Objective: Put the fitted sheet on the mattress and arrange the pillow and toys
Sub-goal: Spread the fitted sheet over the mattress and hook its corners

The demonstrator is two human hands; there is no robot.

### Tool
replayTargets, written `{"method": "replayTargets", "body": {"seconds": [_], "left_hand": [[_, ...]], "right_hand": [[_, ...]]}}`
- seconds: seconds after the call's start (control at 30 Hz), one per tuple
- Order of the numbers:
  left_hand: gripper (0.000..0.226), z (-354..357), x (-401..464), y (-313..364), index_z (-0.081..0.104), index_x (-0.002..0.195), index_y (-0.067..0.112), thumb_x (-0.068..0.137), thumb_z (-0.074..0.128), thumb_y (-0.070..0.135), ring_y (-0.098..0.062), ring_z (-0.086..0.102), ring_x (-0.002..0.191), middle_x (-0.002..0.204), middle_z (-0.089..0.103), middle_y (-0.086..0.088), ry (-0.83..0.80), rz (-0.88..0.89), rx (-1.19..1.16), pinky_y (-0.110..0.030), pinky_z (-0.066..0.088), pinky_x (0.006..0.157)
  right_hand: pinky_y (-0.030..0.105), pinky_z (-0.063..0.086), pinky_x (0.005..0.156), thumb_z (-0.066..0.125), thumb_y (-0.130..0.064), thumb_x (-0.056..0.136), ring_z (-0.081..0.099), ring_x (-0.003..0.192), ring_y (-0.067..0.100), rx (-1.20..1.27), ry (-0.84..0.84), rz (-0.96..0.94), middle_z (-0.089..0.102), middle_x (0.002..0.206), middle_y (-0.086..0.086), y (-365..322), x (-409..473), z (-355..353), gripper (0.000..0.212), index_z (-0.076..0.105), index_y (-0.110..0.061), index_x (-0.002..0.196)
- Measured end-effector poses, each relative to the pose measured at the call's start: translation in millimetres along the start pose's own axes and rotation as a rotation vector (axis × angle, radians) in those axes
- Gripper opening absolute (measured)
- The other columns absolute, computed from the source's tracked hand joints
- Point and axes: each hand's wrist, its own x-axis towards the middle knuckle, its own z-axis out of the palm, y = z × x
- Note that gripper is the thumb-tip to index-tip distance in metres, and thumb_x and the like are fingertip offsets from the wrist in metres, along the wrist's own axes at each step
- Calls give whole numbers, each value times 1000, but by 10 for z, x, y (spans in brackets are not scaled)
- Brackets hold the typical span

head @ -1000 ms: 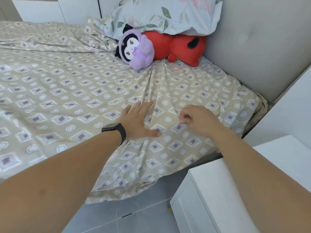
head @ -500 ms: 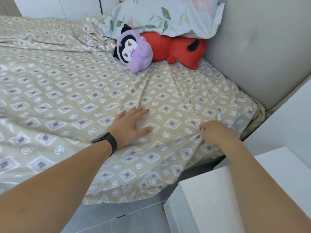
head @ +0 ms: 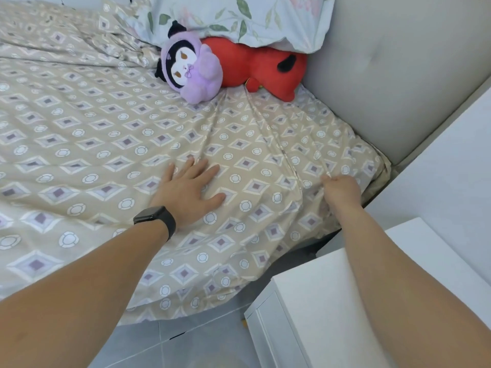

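Smoothing and tensioning step, by the look of it: beige cotton fitted sheet with a diamond-and-circle print (head: 87, 144) spread over the mattress, its hem hanging loose above the grey floor tiles (head: 170, 343) at the near edge, not yet tucked under

Left hand (head: 190, 191), black wristband behind it, lying flat with fingers straight and slightly spread, pressing the fabric down and gripping nothing

Right hand (head: 341, 188) closed in a pinch on a ridge of the sheet near the corner by the grey padded headboard (head: 385, 75); taut creases fanning from that pinch up toward the toys

Purple plush doll with a black-and-white face (head: 192, 67) touching the red plush toy (head: 261, 69), both at the head of the bed, partly under the pale blue leaf-printed pillow (head: 233, 19)

Next, probably: drawing the corner down and around the mattress edge beside the white bedside cabinet (head: 329, 309), then tucking the near hem; tight gap there, so a firm grip and a downward pull likely needed

Pillow and toys apparently left to arrange afterwards
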Motion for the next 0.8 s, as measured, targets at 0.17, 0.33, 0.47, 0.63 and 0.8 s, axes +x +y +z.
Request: {"method": "replayTargets", "body": {"seconds": [0.17, 0.33, 0.47, 0.63, 0.8], "left_hand": [[76, -14, 0, 21, 16, 156, 47, 88, 30, 78, -8, -2, 154, 165, 13, 19, -9, -14, 30, -46, -7, 124], [74, -15, -10, 50, 20, 155, 46, 88, 30, 75, -8, 3, 154, 164, 18, 18, 17, -30, 34, -45, -4, 124], [72, -9, -35, 44, 25, 154, 45, 88, 31, 74, -7, 7, 153, 162, 22, 19, 40, -50, 20, -44, -1, 125], [67, -132, -92, 23, 34, 150, 42, 87, 43, 62, -14, 25, 149, 161, 28, 14, 81, -120, -223, -42, 12, 124], [61, -559, -579, -769, 49, 138, 37, 89, 37, 70, -27, 36, 138, 149, 44, 4, 117, -344, 18, -47, 24, 117]], "right_hand": [[38, 46, 89, 37, -12, 104, 55, 120, 38, -127, 19, 127, 61, 126, 21, 26, 53, -151, 35, 62, 2, 122], [38, 44, 98, 43, -15, 102, 52, 129, 36, -115, 72, 170, 54, 142, 18, 124, 126, -96, 41, 50, -1, 140], [51, 41, 101, 49, -26, 99, 50, 126, 39, -173, 297, 4, 51, 138, 12, 59, -11, -35, 37, 48, -10, 132], [44, 47, 84, 48, -37, 97, 51, 104, 29, -407, 219, -645, 54, 113, 4, -314, -579, 307, 22, 59, -19, 106], [40, 50, 87, 59, -51, 90, 59, 107, 27, -425, -155, -439, 62, 110, 2, -852, -1102, 939, 37, 62, -18, 105]]}}
